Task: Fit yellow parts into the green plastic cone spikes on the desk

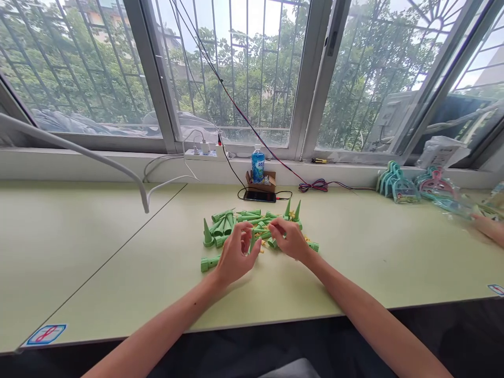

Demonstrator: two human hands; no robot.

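Note:
Several green plastic spikes (227,227), hollow and cone-shaped, lie in a loose pile on the table in front of me, a few of them standing point up. My left hand (237,253) is at the pile's near side, thumb and fingers curled around one green spike (252,240) whose tip points up. Close by on the right, my right hand (290,239) has thumb and forefinger pinched together, and a small yellow part (268,227) shows at the fingertips. Near my left wrist lies a green tube with a ribbed cap (209,263). Small yellow pieces (292,214) are scattered among the spikes.
Behind the pile are a phone (260,196) with cables, a small cardboard box (269,178) and a blue bottle (258,165). A power strip (205,153) sits by the window. Coiled wire (314,185) and hangers (397,184) lie rightward. Another person's hand (488,228) reaches in at right.

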